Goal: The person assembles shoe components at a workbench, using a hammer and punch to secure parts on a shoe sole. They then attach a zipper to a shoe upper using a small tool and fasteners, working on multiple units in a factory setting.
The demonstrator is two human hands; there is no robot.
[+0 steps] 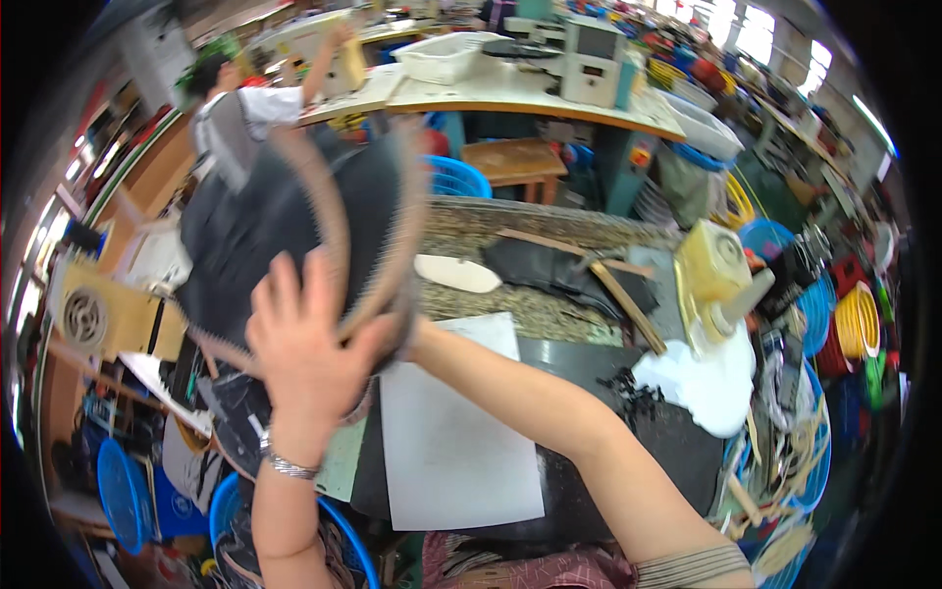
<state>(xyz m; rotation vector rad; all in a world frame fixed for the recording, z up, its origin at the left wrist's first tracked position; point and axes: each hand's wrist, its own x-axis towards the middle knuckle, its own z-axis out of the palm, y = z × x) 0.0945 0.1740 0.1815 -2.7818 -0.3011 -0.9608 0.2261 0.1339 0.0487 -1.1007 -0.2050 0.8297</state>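
Observation:
Large black leather-like pieces (245, 236) with tan, notched edges are held up at the left, blurred by motion. My left hand (309, 334) lies against their near side, fingers stretched and spread, with a metal bracelet at the wrist. From the lower right my right forearm (520, 393) reaches across to them; the right hand is hidden behind the pieces. Below the forearm a white sheet (461, 461) lies on the dark work surface (589, 471). Beyond it are a pale oval piece (457, 274), black leather (549, 270) and a wooden-handled tool (628, 306).
At the right stands a yellowish container (711, 270) beside a white patch (702, 383) and black scraps (633, 398). Blue baskets (126, 491) flank the bench. A person (240, 113) works at the far left, near a long table (471, 93) with a white bin (446, 57).

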